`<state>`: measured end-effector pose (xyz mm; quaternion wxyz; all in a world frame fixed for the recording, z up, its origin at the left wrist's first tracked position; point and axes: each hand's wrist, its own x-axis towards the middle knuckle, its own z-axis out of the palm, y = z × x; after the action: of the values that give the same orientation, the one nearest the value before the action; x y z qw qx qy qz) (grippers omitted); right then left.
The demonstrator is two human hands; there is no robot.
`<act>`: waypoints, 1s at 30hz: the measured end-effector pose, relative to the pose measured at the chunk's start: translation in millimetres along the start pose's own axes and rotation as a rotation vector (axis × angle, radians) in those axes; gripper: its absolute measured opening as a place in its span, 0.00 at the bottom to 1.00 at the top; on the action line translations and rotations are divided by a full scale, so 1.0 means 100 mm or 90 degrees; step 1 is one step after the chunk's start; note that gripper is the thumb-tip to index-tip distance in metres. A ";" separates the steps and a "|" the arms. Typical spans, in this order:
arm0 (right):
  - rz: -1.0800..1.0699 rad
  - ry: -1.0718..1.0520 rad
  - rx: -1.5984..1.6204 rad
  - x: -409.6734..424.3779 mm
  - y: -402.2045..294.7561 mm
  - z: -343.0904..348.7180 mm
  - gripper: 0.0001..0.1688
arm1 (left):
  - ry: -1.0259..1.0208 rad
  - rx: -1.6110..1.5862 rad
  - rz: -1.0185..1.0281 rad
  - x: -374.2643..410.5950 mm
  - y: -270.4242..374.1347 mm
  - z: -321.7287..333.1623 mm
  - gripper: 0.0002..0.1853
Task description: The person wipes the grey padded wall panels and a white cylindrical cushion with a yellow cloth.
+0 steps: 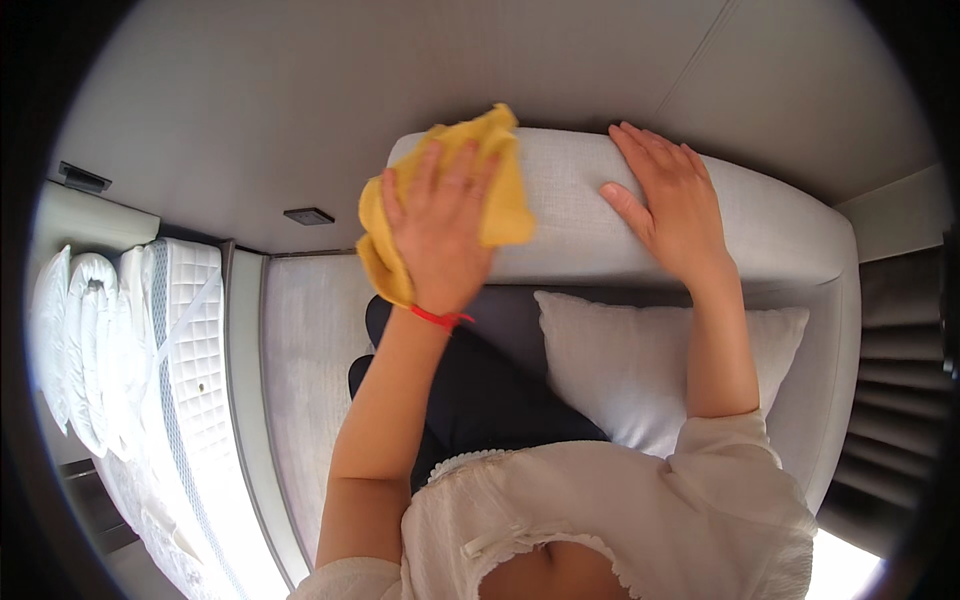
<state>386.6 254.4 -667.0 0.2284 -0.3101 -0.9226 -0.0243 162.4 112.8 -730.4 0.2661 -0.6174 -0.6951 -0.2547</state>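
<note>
Under my left hand (pixel 442 225) is a yellow cloth (pixel 506 199), pressed on the left end of the light fabric sofa backrest (pixel 562 165). The cloth reaches past the backrest's top edge and hangs around the hand's outer side. My right hand (pixel 671 202) rests on the same backrest farther right, thumb apart from the fingers, holding nothing. A pale cushion (pixel 622 360) lies on the dark seat below the right hand, partly hidden by the forearm.
A grey wall (pixel 480 60) stands directly behind the backrest, with a dark wall socket (pixel 309 216) at left. Beyond a door frame (pixel 247 360) are a white mattress (pixel 196 322) and folded bedding (pixel 91 352). Dark pleated curtains (pixel 900 375) hang at right.
</note>
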 end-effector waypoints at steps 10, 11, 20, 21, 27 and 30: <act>0.007 0.031 -0.002 -0.03 0.03 0.10 0.35 | 0.193 -0.137 -0.049 0.28 0.37 -0.42 0.25; 0.007 0.026 -0.004 -0.02 0.03 0.11 0.35 | 0.046 -0.106 -0.012 0.25 0.57 -0.30 0.25; 0.032 -0.034 -0.041 -0.24 0.33 -0.21 0.32 | -0.150 -0.207 -0.363 0.50 -0.35 -0.42 0.25; 0.095 -0.058 -0.072 -0.26 0.35 -0.20 0.31 | -0.107 -0.129 -0.253 0.54 -0.30 -0.47 0.25; 0.040 0.023 -0.052 -0.26 0.35 -0.07 0.31 | -0.137 -0.111 0.091 0.58 0.87 -0.01 0.33; 0.032 0.046 -0.042 -0.28 0.35 -0.11 0.31 | -0.170 -0.209 0.056 0.54 0.65 0.07 0.31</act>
<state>431.6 264.7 -672.6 0.2518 -0.3392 -0.9044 -0.0601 221.0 163.6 -697.0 0.0785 -0.7103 -0.6458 -0.2688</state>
